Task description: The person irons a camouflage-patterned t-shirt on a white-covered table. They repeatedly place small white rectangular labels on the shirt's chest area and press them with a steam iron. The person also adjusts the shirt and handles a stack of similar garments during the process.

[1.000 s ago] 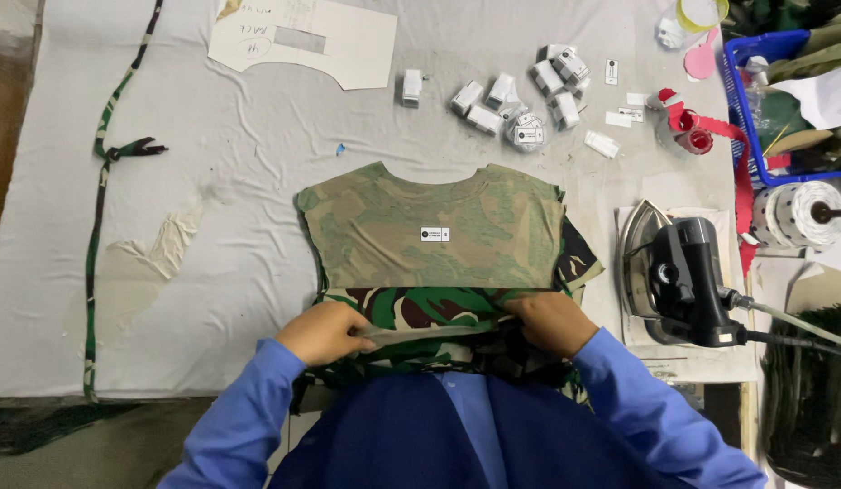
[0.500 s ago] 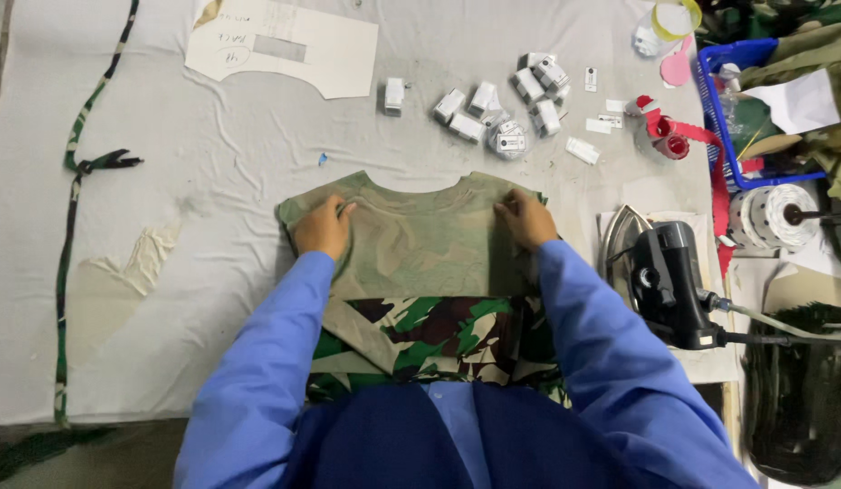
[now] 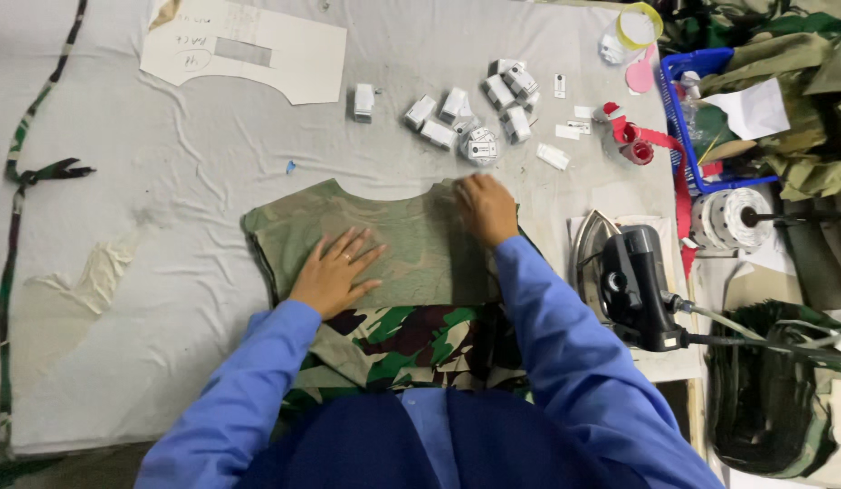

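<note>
Both hands have shifted since the earlier frame: my left hand [image 3: 333, 272] now lies flat, fingers spread, mid-panel; my right hand [image 3: 485, 206], holding nothing, presses the panel's [image 3: 411, 240] far right corner at the table's [image 3: 167, 226] near edge, smoothing it.

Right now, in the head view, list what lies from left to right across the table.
Camouflage strip → left hand flat on the olive fabric piece → right hand at its right edge → iron → white tape roll.
</note>
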